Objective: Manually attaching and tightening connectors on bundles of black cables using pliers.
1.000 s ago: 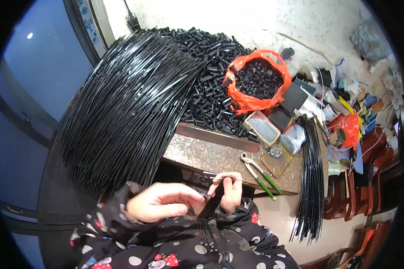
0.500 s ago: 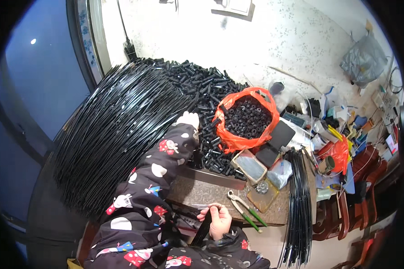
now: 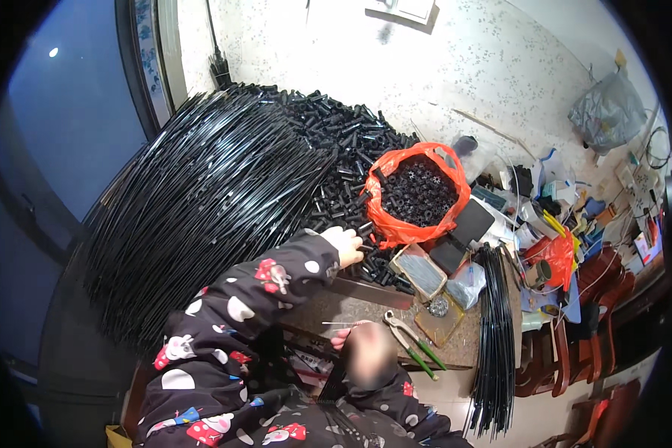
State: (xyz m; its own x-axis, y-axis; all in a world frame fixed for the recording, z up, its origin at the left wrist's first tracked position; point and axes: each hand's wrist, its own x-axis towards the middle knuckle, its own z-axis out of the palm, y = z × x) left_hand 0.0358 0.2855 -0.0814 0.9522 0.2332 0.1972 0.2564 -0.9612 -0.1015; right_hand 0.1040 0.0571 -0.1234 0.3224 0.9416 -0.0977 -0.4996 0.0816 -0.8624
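Note:
My left hand (image 3: pixel 343 247) reaches across to the near edge of a heap of short black tubes (image 3: pixel 343 134). Its fingers are curled among the tubes, and whatever they hold is hidden. Close to my body, my right hand (image 3: pixel 370 355) is partly blurred, its fingers drawn together. A thin silvery wire (image 3: pixel 336 322) sticks out to the left from its fingertips. Black strands run below this hand, only partly visible against the dark sleeve. Left of the tubes lies a large pile of long thin black rods (image 3: pixel 209 201).
A red plastic bag (image 3: pixel 384 233) holds small black parts. Nearby are a box of thin metal pieces (image 3: pixel 420 272), a clear bag (image 3: pixel 467 286), a yellowish tray (image 3: pixel 440 328) and green-handled pincers (image 3: pixel 414 346). A rod bundle (image 3: pixel 494 336) overhangs the table's right edge. Clutter (image 3: pixel 552 216) lies beyond.
My left hand has drawn back toward me and slightly right, from between the rods and tubes to the tubes' near edge. My right hand stays low near my body, now blurred.

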